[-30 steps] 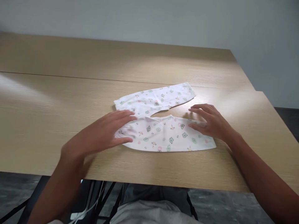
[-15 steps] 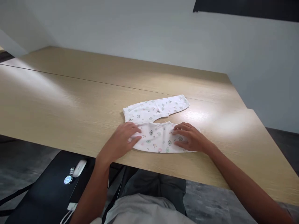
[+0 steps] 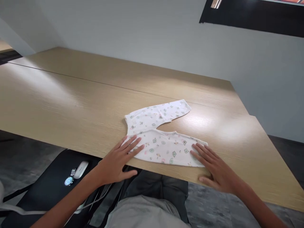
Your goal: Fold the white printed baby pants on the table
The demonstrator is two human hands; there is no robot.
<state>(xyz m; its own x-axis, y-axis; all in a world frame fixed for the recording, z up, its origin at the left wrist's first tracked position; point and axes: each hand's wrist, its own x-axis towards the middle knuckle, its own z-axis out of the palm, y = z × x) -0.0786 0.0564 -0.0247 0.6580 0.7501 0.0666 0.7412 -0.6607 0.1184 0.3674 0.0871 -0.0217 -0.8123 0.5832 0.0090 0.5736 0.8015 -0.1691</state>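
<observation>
Small white baby pants [image 3: 163,147], printed with little animal faces, lie flat on the wooden table [image 3: 83,117]. Their waist is toward the left and both legs stretch to the right, one leg farther from me. My left hand [image 3: 118,161] rests its spread fingers on the waist end of the near leg, thumb stretched toward me. On the cuff end of that leg lie the outstretched fingers of my right hand [image 3: 216,167], with its thumb over the table edge side. Neither hand grips the fabric.
To my lower left a black chair [image 3: 45,190] holds a wristwatch [image 3: 69,180] and a white oval case [image 3: 81,169]. A white cable [image 3: 99,199] runs across it. A seam crosses the table, and a pale wall [image 3: 142,31] rises behind it.
Both hands have flattened and drawn nearer to me. My right hand has slid right to the cuff, and the near leg now lies smoother, spread closer to the table edge.
</observation>
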